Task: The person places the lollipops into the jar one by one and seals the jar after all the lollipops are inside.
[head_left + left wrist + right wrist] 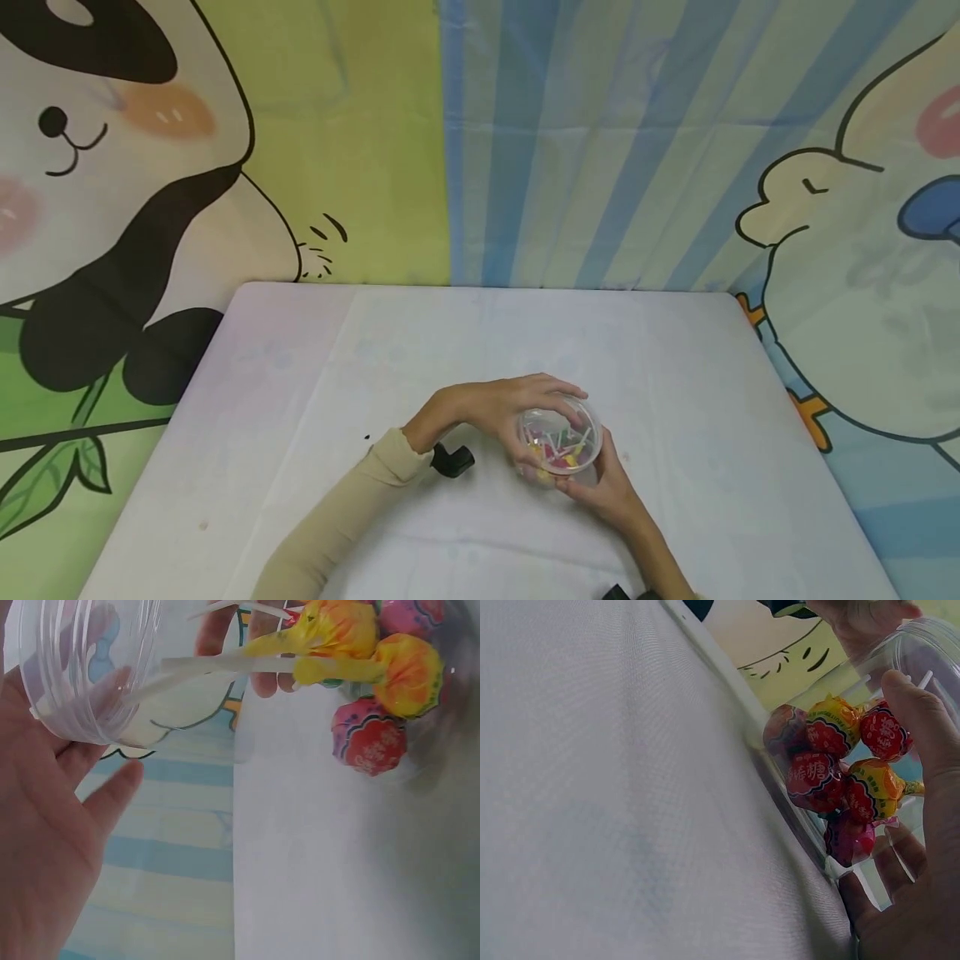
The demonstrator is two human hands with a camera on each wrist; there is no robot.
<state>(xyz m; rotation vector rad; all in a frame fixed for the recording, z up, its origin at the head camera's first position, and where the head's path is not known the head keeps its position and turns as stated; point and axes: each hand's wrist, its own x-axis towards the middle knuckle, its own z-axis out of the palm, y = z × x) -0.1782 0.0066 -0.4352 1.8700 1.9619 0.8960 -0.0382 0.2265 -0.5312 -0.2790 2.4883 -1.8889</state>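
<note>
A clear plastic jar [592, 452] stands on the white table, with several lollipops [815, 782] in red, yellow and pink wrappers inside. Their white sticks [557, 442] point up toward the top. My left hand [510, 408] grips the jar's ridged clear top [79, 675], thumb on the near side and fingers across the far side. Lower down, my right hand [609, 490] holds the jar's side, its thumb near the front and its fingers round the right side. In the right wrist view the jar's bottom is right at the cloth.
White cloth covers the table [337, 350]. Behind it hang printed curtains with a panda [142, 192] at left and a pale cartoon figure [862, 333] at right. A black wrist device [452, 460] sits under my left wrist.
</note>
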